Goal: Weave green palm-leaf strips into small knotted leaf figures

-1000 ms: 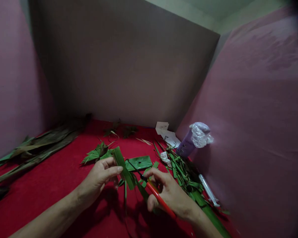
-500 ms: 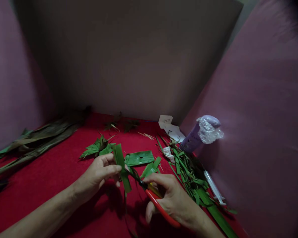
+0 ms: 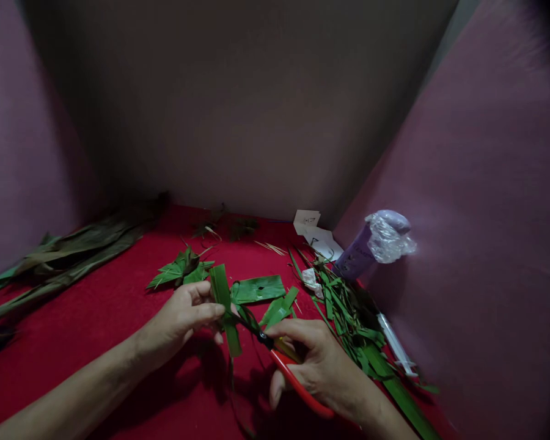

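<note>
Between the thumb and fingers of my left hand [image 3: 186, 315] is a folded green leaf strip [image 3: 220, 288], held upright above the red cloth. My right hand [image 3: 323, 357] grips a pair of scissors [image 3: 296, 382] with red and yellow handles. Their dark blades point left and meet the strip near my left thumb; the tips are hidden there. Just beyond lie a flat green leaf piece [image 3: 259, 289] with a small dark hole and a folded leaf piece [image 3: 279, 308]. A star-like leaf bundle [image 3: 178, 269] rests past my left hand.
Leaf scraps [image 3: 343, 324] are heaped at right, beside a syringe [image 3: 396, 345] and a long green leaf [image 3: 403, 394]. A purple bottle [image 3: 355, 253] with crumpled plastic, white papers [image 3: 323, 243] and thin sticks [image 3: 270, 247] stand or lie farther back. Dried leaves [image 3: 73, 256] cover the left side.
The view has shifted very slightly. Both hands keep their places and their hold on the leaf strip and the scissors.
</note>
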A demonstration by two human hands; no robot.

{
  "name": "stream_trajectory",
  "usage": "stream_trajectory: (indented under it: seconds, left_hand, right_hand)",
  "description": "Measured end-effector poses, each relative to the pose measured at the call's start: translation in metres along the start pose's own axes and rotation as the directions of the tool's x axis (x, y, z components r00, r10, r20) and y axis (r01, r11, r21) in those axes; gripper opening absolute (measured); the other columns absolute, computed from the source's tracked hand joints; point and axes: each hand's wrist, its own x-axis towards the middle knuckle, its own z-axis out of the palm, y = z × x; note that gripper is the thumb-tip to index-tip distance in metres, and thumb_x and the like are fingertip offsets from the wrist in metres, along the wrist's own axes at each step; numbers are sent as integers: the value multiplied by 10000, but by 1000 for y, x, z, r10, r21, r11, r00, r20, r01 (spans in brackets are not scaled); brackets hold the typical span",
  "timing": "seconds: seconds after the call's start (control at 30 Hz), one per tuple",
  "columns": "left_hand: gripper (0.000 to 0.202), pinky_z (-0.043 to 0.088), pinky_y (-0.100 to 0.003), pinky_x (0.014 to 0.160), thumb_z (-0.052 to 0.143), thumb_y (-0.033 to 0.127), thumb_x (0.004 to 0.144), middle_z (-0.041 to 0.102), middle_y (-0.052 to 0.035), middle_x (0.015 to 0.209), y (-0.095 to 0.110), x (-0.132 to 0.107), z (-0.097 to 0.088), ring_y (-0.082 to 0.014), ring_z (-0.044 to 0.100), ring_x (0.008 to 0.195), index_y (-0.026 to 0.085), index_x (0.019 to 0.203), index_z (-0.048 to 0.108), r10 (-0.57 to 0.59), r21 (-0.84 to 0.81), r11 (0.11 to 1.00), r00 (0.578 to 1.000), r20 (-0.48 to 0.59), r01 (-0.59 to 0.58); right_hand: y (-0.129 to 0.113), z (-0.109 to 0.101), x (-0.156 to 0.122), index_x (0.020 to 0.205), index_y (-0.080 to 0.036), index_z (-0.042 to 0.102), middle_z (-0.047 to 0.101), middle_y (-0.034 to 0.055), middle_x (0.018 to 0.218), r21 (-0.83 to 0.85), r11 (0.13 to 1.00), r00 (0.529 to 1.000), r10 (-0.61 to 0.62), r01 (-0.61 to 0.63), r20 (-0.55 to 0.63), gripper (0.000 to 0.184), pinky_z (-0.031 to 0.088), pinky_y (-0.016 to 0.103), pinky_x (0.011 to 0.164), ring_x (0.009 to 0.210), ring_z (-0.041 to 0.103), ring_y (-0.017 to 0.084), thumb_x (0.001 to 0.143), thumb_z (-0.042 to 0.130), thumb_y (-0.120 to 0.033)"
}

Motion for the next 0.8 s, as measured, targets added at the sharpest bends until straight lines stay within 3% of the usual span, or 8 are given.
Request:
stream_trajectory:
  seconds: [0.3,0.8]
  left_hand:
    - [84,513,-261,495,660,205,708,631,-35,709,-2,1,0,-126,562,553,149,770,653,0,-17,1000,1000,5,0]
    - [83,508,-255,514,640,217,744,622,-27,697,-5,2,-2,-125,575,557,147,789,638,13,23,1000,1000,-3,-13]
  right_hand:
    - [-1,-2,0,931,-195,642,582,-43,581,-61,998,1000,-10,10,9,300,330,227,525,501,388,86,715,687,-398]
    - [-3,-2,1,825,-173,660,456,-64,507,-111,993,999,-45,42,-28,250,282,217,494,491,312,78,718,685,-398]
